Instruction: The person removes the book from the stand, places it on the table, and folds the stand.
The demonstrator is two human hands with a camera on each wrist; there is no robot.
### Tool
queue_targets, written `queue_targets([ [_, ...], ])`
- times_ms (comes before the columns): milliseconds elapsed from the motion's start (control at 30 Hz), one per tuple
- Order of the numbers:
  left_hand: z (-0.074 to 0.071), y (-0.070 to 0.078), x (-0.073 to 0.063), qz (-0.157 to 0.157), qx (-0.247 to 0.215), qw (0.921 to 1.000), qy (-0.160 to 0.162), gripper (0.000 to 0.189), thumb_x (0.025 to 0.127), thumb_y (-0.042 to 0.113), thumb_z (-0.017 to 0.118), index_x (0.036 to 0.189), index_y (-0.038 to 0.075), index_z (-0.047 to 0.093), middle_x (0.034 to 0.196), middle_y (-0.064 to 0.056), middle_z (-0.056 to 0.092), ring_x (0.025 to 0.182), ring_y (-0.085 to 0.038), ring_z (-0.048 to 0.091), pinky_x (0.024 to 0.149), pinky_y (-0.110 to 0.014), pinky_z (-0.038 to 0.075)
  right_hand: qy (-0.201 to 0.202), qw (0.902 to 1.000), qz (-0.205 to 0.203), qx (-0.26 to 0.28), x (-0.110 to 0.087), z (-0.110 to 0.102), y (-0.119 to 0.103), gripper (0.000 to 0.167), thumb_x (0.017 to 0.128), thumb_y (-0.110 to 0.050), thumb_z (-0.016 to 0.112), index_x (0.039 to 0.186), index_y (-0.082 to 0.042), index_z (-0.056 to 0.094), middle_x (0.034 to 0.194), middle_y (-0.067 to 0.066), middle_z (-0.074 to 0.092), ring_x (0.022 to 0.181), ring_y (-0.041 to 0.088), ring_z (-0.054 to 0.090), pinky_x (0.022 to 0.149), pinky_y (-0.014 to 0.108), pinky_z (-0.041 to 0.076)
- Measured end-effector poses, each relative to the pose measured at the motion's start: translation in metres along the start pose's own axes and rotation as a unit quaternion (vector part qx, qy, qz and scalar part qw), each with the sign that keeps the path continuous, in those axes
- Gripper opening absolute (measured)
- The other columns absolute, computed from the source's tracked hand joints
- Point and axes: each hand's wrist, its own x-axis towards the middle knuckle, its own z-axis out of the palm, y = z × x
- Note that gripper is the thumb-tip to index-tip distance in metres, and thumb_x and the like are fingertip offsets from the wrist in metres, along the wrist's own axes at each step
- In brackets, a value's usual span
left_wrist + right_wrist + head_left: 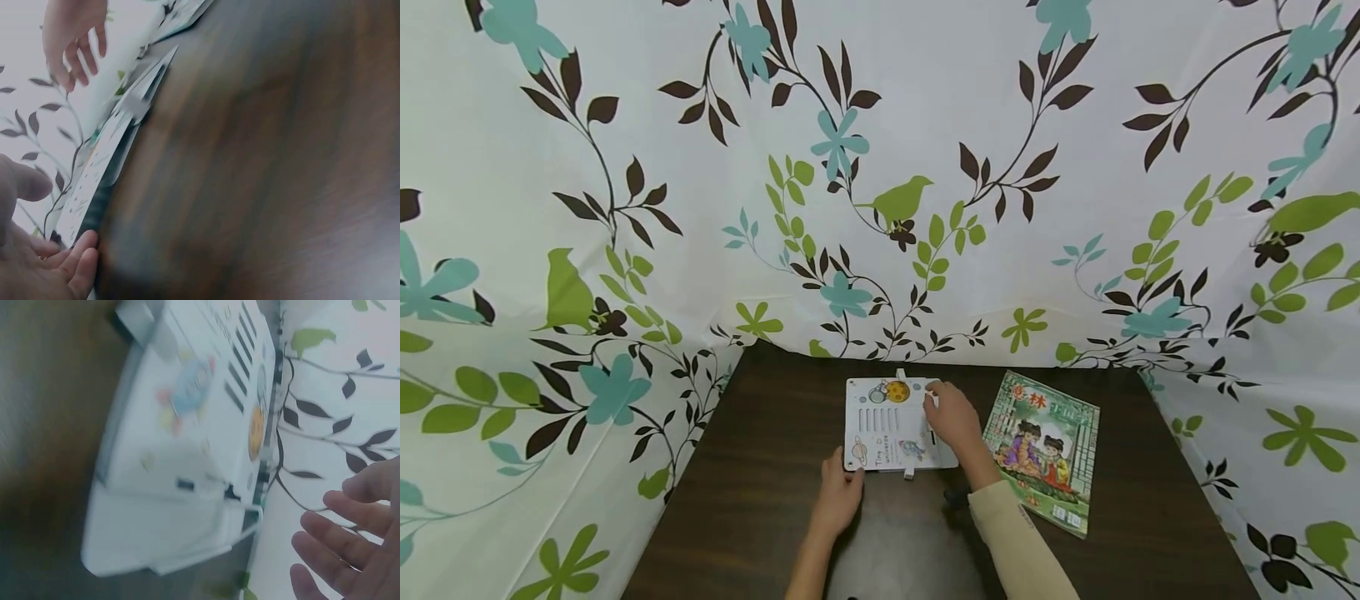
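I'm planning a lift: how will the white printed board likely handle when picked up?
The white printed board is probably stiff, as its edges look straight. It may be light for its size, given its thin profile. Broad and flat, it probably won't roll.

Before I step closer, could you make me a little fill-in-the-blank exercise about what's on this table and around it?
1. The white board bears the printed words "Tiny ____".
2. In the head view, the magazine lies to the ____ of the board.
3. The hand at the board's near corner is the person's ____ hand.
4. The bird printed on the backdrop is coloured ____.

Missing words: universe; right; left; green.
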Motion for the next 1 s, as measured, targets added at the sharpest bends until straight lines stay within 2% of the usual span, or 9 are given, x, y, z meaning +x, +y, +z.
queue_targets([
  [100,0.009,0.004,-0.011,-0.013,-0.010,0.9998,0.011,0.076,0.104,0.014,0.064,0.162,-0.016,0.024,0.151,-0.037,0.040,0.110,-0.030,0.065,0.096,-0.048,0.055,-0.016,0.9996,0.004,-0.025,0.013,-0.005,0.007,0.036,0.109,-0.019,0.058,0.143,-0.009,0.066,0.138,0.017,0.070,0.102,0.035,0.073,0.072,0.050,0.058],
  [167,0.015,0.009,-0.019,-0.031,-0.015,0.9991,0.023,0.080,0.104,0.013,0.064,0.163,-0.017,0.020,0.152,-0.039,0.038,0.119,-0.039,0.064,0.102,-0.058,0.052,-0.039,0.9981,0.006,-0.047,0.018,-0.007,0.013,0.041,0.109,-0.014,0.055,0.148,-0.008,0.062,0.145,0.020,0.066,0.108,0.038,0.072,0.076,0.053,0.058],
  [233,0.022,0.015,-0.027,-0.053,-0.011,0.9976,0.044,0.083,0.102,0.014,0.066,0.163,-0.017,0.020,0.152,-0.042,0.039,0.128,-0.049,0.060,0.106,-0.067,0.048,-0.069,0.9955,0.012,-0.063,0.021,-0.007,0.019,0.045,0.108,-0.011,0.053,0.152,-0.007,0.058,0.150,0.021,0.062,0.117,0.042,0.070,0.084,0.057,0.058],
  [267,0.025,0.018,-0.030,-0.062,-0.010,0.9965,0.055,0.084,0.101,0.014,0.067,0.162,-0.018,0.021,0.153,-0.044,0.037,0.132,-0.054,0.056,0.107,-0.071,0.044,-0.086,0.9936,0.016,-0.071,0.021,-0.007,0.022,0.047,0.107,-0.010,0.051,0.154,-0.007,0.056,0.153,0.021,0.061,0.125,0.043,0.067,0.093,0.061,0.056],
  [333,0.031,0.024,-0.037,-0.074,-0.005,0.9944,0.075,0.086,0.098,0.016,0.070,0.161,-0.018,0.024,0.155,-0.046,0.035,0.139,-0.062,0.047,0.110,-0.076,0.038,-0.115,0.9897,0.027,-0.080,0.020,-0.006,0.027,0.051,0.107,-0.009,0.049,0.158,-0.007,0.053,0.157,0.022,0.057,0.139,0.046,0.059,0.109,0.069,0.047],
  [433,0.040,0.029,-0.043,-0.078,-0.001,0.9926,0.093,0.087,0.094,0.018,0.072,0.160,-0.018,0.028,0.157,-0.047,0.034,0.146,-0.068,0.035,0.112,-0.082,0.029,-0.140,0.9866,0.040,-0.074,0.019,-0.005,0.031,0.053,0.106,-0.010,0.047,0.159,-0.007,0.052,0.159,0.021,0.055,0.145,0.046,0.054,0.117,0.072,0.038],
  [700,0.053,0.024,-0.044,-0.049,0.009,0.9903,0.129,0.085,0.092,0.023,0.070,0.159,-0.015,0.035,0.155,-0.041,0.039,0.144,-0.061,0.033,0.112,-0.078,0.021,-0.148,0.9873,0.037,-0.044,0.022,0.000,0.036,0.056,0.105,-0.009,0.044,0.160,-0.008,0.050,0.160,0.021,0.055,0.147,0.048,0.051,0.120,0.074,0.033],
  [867,0.059,0.013,-0.040,-0.052,0.060,0.9895,0.121,0.081,0.093,0.023,0.069,0.159,-0.012,0.039,0.158,-0.035,0.040,0.147,-0.055,0.032,0.114,-0.074,0.018,-0.152,0.9871,0.043,-0.028,0.023,0.005,0.038,0.056,0.107,-0.013,0.045,0.162,-0.008,0.045,0.161,0.021,0.054,0.146,0.047,0.052,0.119,0.072,0.035],
  [1000,0.060,0.010,-0.038,-0.048,0.086,0.9875,0.123,0.082,0.091,0.022,0.070,0.158,-0.013,0.040,0.156,-0.035,0.041,0.144,-0.054,0.034,0.112,-0.073,0.020,-0.158,0.9861,0.049,-0.016,0.023,0.009,0.039,0.056,0.110,-0.019,0.044,0.164,-0.008,0.041,0.164,0.020,0.051,0.148,0.046,0.051,0.120,0.072,0.034],
])
